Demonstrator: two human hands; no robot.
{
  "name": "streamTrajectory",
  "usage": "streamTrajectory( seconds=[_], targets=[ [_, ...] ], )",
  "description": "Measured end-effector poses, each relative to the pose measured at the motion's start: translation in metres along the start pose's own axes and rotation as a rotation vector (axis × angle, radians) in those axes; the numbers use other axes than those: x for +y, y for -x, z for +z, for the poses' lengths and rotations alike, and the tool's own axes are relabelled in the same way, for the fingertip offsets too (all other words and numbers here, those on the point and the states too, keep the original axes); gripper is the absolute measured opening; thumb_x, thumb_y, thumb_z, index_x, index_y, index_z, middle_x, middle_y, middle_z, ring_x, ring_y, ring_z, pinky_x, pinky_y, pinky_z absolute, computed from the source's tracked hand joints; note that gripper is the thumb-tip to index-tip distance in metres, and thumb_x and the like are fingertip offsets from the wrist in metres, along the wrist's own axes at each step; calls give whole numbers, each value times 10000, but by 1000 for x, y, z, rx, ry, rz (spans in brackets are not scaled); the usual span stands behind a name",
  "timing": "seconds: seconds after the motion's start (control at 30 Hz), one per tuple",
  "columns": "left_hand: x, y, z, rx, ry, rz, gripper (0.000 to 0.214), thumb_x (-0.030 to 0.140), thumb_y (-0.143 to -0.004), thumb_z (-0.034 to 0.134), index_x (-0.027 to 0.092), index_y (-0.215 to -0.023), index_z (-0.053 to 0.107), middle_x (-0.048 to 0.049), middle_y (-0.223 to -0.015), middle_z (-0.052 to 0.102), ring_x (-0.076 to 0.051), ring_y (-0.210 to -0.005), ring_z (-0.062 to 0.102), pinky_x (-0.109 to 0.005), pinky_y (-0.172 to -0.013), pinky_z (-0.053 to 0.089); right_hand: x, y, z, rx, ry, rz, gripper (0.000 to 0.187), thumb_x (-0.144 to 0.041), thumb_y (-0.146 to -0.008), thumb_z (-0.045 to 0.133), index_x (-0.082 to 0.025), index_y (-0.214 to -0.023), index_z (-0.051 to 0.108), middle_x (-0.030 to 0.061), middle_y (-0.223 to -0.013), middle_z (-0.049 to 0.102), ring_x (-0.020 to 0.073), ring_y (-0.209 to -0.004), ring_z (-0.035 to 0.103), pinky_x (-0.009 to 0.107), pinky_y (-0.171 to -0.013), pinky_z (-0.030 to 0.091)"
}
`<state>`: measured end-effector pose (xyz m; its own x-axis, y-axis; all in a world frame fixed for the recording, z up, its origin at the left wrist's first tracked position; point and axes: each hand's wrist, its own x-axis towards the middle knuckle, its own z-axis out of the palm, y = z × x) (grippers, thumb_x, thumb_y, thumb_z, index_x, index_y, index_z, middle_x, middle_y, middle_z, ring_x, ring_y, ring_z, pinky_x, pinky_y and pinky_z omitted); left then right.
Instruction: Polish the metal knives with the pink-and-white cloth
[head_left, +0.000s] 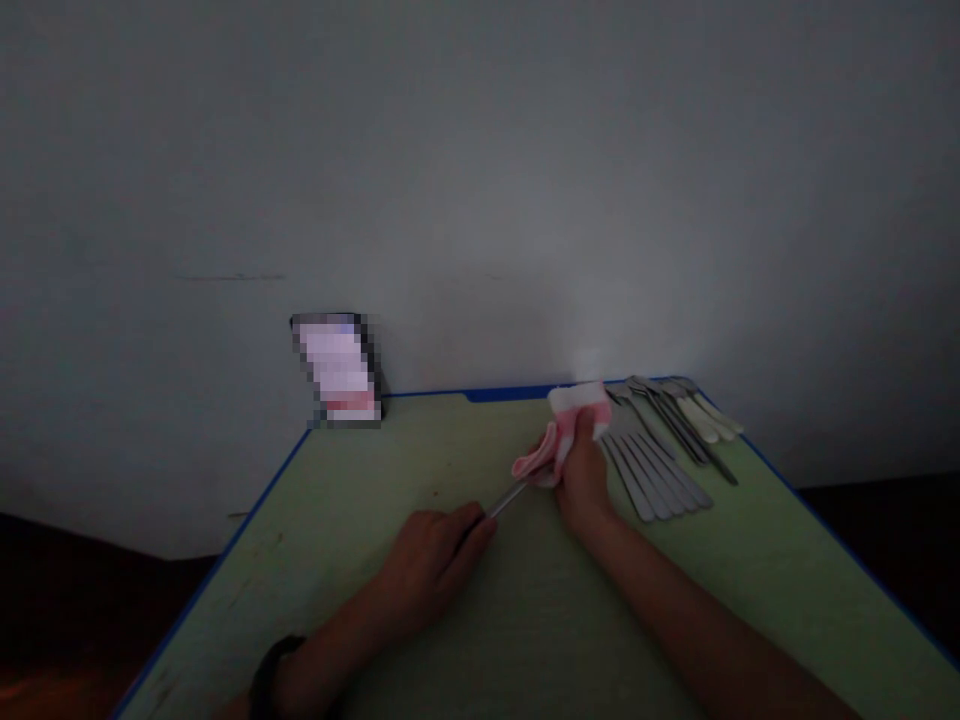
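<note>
My left hand [435, 560] is closed round one end of a slim metal piece of cutlery [507, 497]. Its far end disappears into a pink and white cloth [581, 400], so its kind does not show. Bunched over that end, the cloth is gripped by my right hand [587, 478], thumb on top. Just right of this hand lies a fanned row of flat metal cutlery handles [664, 485], their far ends partly hidden by the hand and cloth.
More metal cutlery [675, 425] and several white-handled pieces [701, 415] lie at the back right of the pale green table [375, 470], which has a blue edge. A phone with a blurred screen [341, 370] leans on the grey wall [480, 200] at the back left.
</note>
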<state>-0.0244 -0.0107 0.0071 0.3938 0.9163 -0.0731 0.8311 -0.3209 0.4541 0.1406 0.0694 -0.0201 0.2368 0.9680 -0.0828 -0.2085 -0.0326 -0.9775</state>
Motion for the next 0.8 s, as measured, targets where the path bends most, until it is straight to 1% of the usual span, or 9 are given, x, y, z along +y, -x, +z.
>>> streamTrajectory(
  seconds=[0.07, 0.13, 0.2, 0.27, 0.33, 0.43, 0.57, 0.67, 0.8],
  targets=[
    [-1, 0, -1, 3, 43, 9, 381, 390, -940, 247, 169, -807, 528, -5, -648, 564, -153, -602, 547, -257, -588, 364, 0, 17, 6, 9, 156, 70, 638, -729, -738, 285, -172, -541, 527, 39, -478, 535, 156, -458, 508, 270, -444, 349],
    [-2, 0, -2, 15, 109, 22, 376, 382, -941, 246, 164, -859, 541, -10, -691, 589, -150, -629, 552, -247, -593, 372, 0, 33, 12, -23, 266, 97, 602, -713, -729, 348, -169, -555, 539, 33, -507, 542, 150, -488, 504, 267, -475, 346],
    [-4, 0, -3, 28, 167, 21, 380, 386, -941, 247, 163, -890, 550, -16, -739, 611, -149, -660, 558, -239, -604, 382, 2, 43, 17, -75, 288, 84, 574, -702, -718, 390, -166, -597, 555, 27, -553, 557, 148, -526, 509, 264, -512, 354],
    [-5, -1, -3, 30, 188, 19, 376, 403, -934, 268, 163, -899, 555, -16, -759, 619, -146, -662, 557, -235, -605, 386, 3, 45, 19, -125, 265, 62, 572, -702, -716, 395, -163, -645, 572, 25, -591, 573, 149, -557, 518, 262, -536, 360],
    [-6, -2, -3, 21, 184, 29, 354, 410, -929, 291, 169, -937, 551, -9, -757, 617, -140, -642, 553, -231, -592, 383, 3, 39, 17, -142, 253, 50, 584, -711, -711, 387, -162, -661, 579, 22, -594, 576, 151, -559, 517, 261, -535, 355],
    [-6, -3, -2, 24, 139, 48, 340, 396, -934, 285, 169, -939, 537, 5, -698, 589, -132, -606, 541, -225, -562, 364, 2, 22, 8, -127, 281, 27, 596, -721, -715, 362, -170, -591, 554, 15, -531, 547, 147, -511, 485, 267, -507, 336],
    [-5, -2, 2, 38, 42, 52, 360, 397, -940, 266, 168, -818, 515, 15, -618, 534, -126, -562, 518, -223, -537, 339, 2, 1, -3, 31, 324, -32, 598, -718, -730, 341, -180, -548, 528, 2, -463, 505, 140, -457, 446, 270, -468, 309],
    [-4, -1, 2, 35, 16, 58, 357, 397, -940, 267, 174, -799, 508, 20, -612, 525, -122, -553, 514, -224, -539, 332, 4, -14, -10, 118, 243, -44, 606, -725, -731, 328, -179, -547, 517, -2, -441, 493, 135, -425, 443, 262, -430, 306],
    [-3, -2, 0, 16, 38, 73, 376, 394, -943, 256, 173, -765, 503, 23, -604, 513, -116, -549, 505, -219, -540, 329, 2, -32, -18, 142, 41, 8, 617, -729, -730, 323, -162, -651, 554, 5, -473, 533, 144, -425, 492, 257, -411, 337]
  ],
)
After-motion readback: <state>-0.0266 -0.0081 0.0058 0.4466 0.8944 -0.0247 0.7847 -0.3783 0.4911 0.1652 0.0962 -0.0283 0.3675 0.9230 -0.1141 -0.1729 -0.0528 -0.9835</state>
